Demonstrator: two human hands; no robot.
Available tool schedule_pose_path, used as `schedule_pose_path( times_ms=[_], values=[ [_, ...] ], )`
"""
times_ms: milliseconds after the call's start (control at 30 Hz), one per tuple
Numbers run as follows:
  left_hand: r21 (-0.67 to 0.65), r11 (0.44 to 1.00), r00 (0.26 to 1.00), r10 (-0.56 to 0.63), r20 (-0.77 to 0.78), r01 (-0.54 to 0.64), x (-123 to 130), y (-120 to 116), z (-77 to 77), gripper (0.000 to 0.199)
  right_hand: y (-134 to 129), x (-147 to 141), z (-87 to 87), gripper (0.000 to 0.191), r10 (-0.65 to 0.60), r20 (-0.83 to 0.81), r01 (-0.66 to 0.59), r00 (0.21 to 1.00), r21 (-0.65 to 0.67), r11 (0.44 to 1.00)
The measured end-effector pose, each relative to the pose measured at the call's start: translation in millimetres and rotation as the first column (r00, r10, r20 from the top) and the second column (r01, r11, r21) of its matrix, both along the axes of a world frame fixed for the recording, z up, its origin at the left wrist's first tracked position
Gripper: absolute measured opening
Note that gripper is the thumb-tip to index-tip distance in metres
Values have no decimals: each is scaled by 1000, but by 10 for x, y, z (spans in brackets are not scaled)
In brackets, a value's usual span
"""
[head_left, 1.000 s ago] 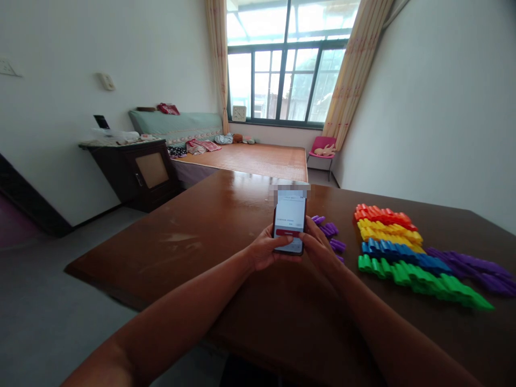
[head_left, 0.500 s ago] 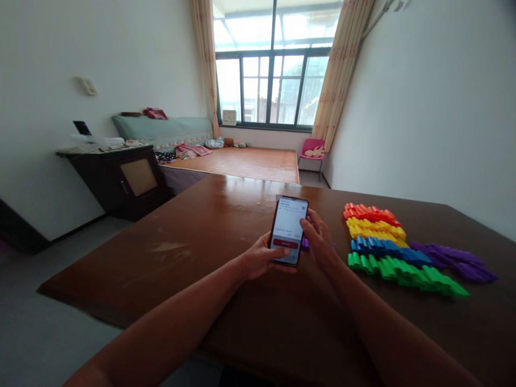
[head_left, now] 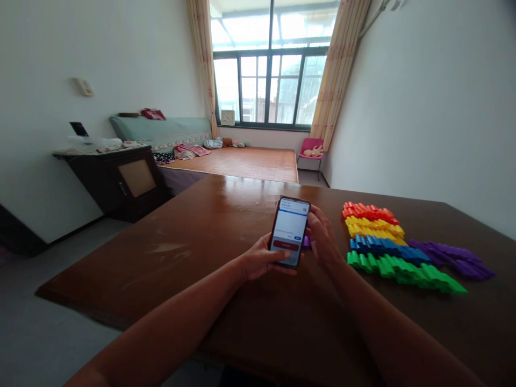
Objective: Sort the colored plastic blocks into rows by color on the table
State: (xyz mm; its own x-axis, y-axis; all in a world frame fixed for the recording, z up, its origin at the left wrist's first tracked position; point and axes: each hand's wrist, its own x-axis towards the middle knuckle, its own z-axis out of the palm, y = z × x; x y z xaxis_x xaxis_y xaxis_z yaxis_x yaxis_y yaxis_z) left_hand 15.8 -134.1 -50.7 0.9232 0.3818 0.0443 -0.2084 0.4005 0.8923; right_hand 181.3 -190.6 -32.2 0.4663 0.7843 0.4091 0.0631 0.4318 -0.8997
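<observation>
A smartphone [head_left: 289,226] with a lit screen is held tilted above the brown table. My left hand [head_left: 260,260] is closed around its lower left side, thumb lying over the bottom of the screen. On the other side, my right hand [head_left: 322,236] is curled against the phone's right edge, its fingers partly hidden behind it. A small purple piece [head_left: 307,243] shows between the phone and my right hand, mostly covered. Right of my hands lie pleated strips: red [head_left: 370,212], yellow [head_left: 374,230], blue [head_left: 389,250], green [head_left: 405,273] and purple [head_left: 451,259].
The glossy brown table [head_left: 181,236] spans the foreground. Beyond it are a bed [head_left: 253,161] with cloths and a pink chair [head_left: 311,149] holding a soft toy. To the left stands a dark cabinet [head_left: 116,183] with items on top.
My right thumb has moved off the screen to the phone's right edge. On the screen, a blue line and a blue button have appeared. The view has shifted slightly.
</observation>
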Motion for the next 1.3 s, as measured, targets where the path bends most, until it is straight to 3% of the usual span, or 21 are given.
schedule_pose_path(
  times_ms=[467, 1300],
  values=[
    [-63, 994, 993, 90, 77, -85, 0, 54, 2, 53, -14, -49, -113, 47, 226, 60, -220, 972, -86, 972],
    [-59, 996, 993, 75, 96, -70, 1, 56, 14, 53, -46, -72, -77, 43, 161, 105, -149, 981, -113, 982]
  ],
)
